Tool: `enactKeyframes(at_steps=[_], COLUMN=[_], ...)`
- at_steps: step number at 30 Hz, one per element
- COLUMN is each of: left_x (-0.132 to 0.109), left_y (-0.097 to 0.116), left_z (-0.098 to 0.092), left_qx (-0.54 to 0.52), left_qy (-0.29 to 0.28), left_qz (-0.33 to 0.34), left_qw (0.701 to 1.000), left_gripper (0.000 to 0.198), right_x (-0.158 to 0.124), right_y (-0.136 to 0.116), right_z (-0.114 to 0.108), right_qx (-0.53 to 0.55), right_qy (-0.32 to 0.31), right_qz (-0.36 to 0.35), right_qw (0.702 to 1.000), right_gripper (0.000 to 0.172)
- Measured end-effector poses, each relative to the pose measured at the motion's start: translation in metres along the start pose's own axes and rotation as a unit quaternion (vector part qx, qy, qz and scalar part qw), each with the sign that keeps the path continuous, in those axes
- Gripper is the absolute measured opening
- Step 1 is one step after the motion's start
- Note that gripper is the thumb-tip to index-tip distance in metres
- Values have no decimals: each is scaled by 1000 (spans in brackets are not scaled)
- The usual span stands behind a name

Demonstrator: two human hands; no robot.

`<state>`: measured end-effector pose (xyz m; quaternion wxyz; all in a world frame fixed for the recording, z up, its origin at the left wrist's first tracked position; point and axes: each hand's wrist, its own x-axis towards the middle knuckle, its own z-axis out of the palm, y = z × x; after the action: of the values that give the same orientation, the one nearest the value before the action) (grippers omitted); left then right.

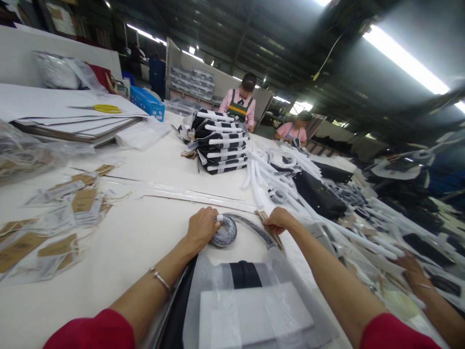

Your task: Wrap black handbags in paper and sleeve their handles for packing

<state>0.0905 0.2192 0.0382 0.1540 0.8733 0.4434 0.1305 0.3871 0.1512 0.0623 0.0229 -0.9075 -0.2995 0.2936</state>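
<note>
My left hand (pixel 202 227) is closed round a grey coiled strap (pixel 225 231) lying on the white table (pixel 127 252). My right hand (pixel 278 220) is closed in a pinch on a brown paper tag (pixel 271 233) at the other end of the same strap. Just in front of me lies a black bag in a clear plastic wrapper (pixel 250 300) with white paper under the film.
A stack of folded black-and-white bags (pixel 221 143) stands mid-table, with loose white handles and black bags (pixel 312 194) to the right. Brown tags in clear sleeves (pixel 54 218) litter the left. Cardboard sheets with yellow scissors (pixel 100 108) lie far left. Two people work beyond; another person's hand (pixel 412 269) rests at the right.
</note>
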Motion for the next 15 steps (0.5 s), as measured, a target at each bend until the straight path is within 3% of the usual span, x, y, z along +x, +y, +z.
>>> enactKeyframes(at_steps=[8,15], left_x=[1,0], left_y=[-1,0], left_z=[2,1], left_qx=[-1,-4], left_qy=[5,3], left_qz=[8,7], left_qw=[1000,1000], left_gripper=[12,11], right_x=[6,-6], right_y=[-1,9], right_z=[0,-2], right_qx=[-10,11], right_qy=[-8,0], right_qz=[3,-51], right_qw=[1000,999], right_gripper=[34,34])
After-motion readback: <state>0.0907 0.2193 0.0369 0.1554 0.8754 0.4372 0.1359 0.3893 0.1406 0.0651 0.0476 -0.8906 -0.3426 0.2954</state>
